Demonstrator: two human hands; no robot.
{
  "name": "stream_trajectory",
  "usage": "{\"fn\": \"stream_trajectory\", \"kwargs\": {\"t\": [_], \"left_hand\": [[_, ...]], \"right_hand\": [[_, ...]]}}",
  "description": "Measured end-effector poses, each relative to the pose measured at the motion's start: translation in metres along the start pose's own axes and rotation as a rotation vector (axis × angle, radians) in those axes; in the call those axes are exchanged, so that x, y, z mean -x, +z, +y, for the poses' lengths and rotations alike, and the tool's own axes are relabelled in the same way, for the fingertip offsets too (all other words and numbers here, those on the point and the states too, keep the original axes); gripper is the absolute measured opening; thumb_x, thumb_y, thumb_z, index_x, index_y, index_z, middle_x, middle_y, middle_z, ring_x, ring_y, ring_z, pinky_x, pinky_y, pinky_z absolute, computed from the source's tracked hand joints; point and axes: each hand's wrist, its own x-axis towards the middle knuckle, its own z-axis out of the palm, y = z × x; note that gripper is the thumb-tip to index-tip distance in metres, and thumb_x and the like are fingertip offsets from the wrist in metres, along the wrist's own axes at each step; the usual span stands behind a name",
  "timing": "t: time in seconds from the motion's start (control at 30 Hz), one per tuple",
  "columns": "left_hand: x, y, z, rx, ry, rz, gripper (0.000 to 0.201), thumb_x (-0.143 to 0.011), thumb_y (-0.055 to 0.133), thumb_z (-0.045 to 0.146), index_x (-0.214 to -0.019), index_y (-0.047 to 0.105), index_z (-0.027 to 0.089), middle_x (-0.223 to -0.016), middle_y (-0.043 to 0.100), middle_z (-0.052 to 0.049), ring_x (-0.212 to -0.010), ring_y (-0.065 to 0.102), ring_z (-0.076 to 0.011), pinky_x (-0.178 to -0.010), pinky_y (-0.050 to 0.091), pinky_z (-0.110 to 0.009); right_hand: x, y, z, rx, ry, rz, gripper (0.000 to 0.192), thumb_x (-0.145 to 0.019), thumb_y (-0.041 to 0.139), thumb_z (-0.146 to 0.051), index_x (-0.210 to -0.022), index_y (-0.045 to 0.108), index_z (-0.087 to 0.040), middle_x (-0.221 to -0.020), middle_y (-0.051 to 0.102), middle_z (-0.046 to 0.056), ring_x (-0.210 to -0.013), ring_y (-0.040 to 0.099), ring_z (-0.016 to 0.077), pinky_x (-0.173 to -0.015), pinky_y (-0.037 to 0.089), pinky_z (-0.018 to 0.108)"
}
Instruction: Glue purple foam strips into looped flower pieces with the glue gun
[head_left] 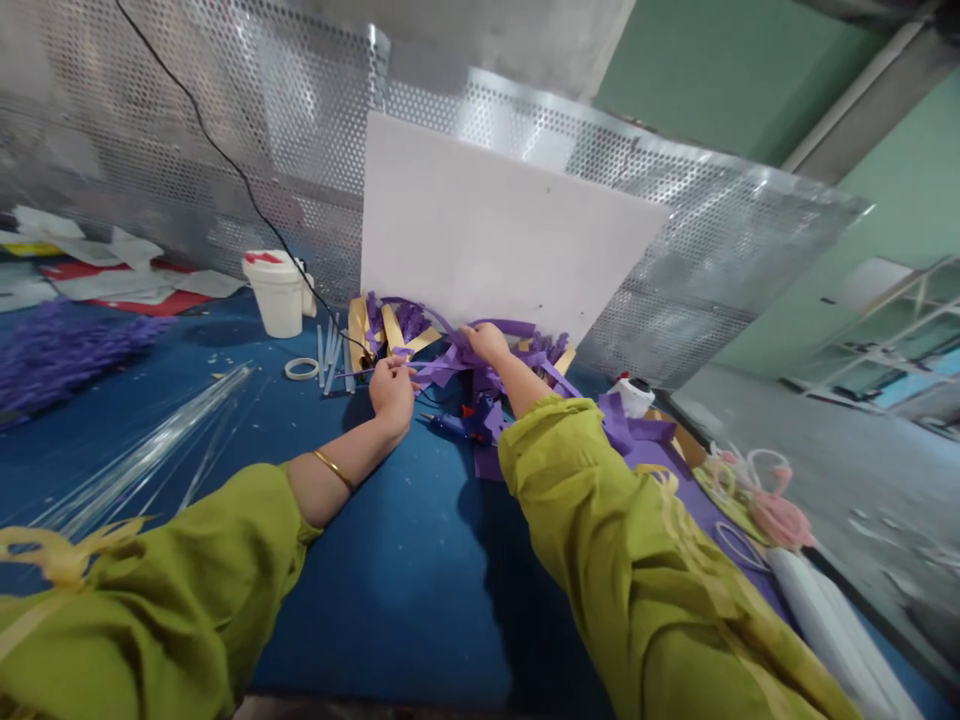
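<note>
My left hand [393, 393] is closed in a pinch on a thin purple strip [431, 372] that runs toward the purple pile. My right hand [487, 346] reaches into that pile with its fingers closed on a purple paper strip [514, 327]. Just below my hands lies a blue glue gun [450, 425], partly covered by purple scraps. Behind them, purple flower sprigs [411, 320] and folded gold strips [391, 328] rest against the foot of a white board [502, 220]. My fingertips are small and partly hidden.
Left of my hands are glue sticks [330, 355], a tape roll [301, 369] and a white bucket [277, 300]. Clear plastic strands [165, 435] and purple flowers [67, 350] lie farther left. A black cable [247, 185] hangs down. Pink-and-white craft pieces [780, 515] sit right.
</note>
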Motion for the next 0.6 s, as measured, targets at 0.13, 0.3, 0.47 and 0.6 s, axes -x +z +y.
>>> {"fn": "stream_trajectory", "kwargs": {"t": [0.13,0.3,0.47,0.6], "left_hand": [[-0.002,0.001,-0.006,-0.039,0.018,-0.010,0.036,-0.085,0.051,0.014,-0.120,0.058,0.019,-0.089,0.074,-0.003,-0.051,0.063,-0.0117,-0.049,0.044,-0.022],[-0.004,0.001,-0.011,-0.079,0.021,-0.022,0.038,-0.085,0.054,0.015,-0.122,0.059,0.020,-0.091,0.075,-0.003,-0.054,0.066,-0.0126,-0.054,0.049,-0.024],[-0.001,0.001,-0.008,-0.079,0.029,-0.001,0.033,-0.088,0.055,0.018,-0.121,0.059,0.020,-0.102,0.073,-0.005,-0.057,0.068,-0.0127,-0.050,0.048,-0.022],[0.002,0.001,-0.003,-0.031,0.062,-0.007,0.033,-0.089,0.054,0.020,-0.121,0.059,0.021,-0.105,0.072,-0.004,-0.055,0.067,-0.0105,-0.051,0.049,-0.021]], "right_hand": [[-0.007,0.010,0.001,-0.096,0.051,0.014,0.021,-0.071,0.077,-0.034,-0.084,0.073,-0.017,-0.095,0.076,0.011,-0.094,0.069,0.0250,-0.081,0.049,0.030],[-0.009,0.014,0.003,-0.303,0.082,0.158,0.013,-0.072,0.071,-0.024,-0.084,0.073,-0.019,-0.088,0.075,0.007,-0.090,0.068,0.0226,-0.082,0.049,0.031],[-0.016,-0.001,0.001,-0.581,-0.012,0.309,0.018,-0.080,0.058,-0.028,-0.089,0.068,-0.016,-0.082,0.071,0.003,-0.082,0.064,0.0177,-0.078,0.049,0.028],[-0.015,-0.017,-0.008,-0.755,-0.175,0.344,0.012,-0.084,0.050,-0.024,-0.085,0.061,-0.018,-0.082,0.068,0.001,-0.082,0.060,0.0145,-0.081,0.048,0.027]]}}
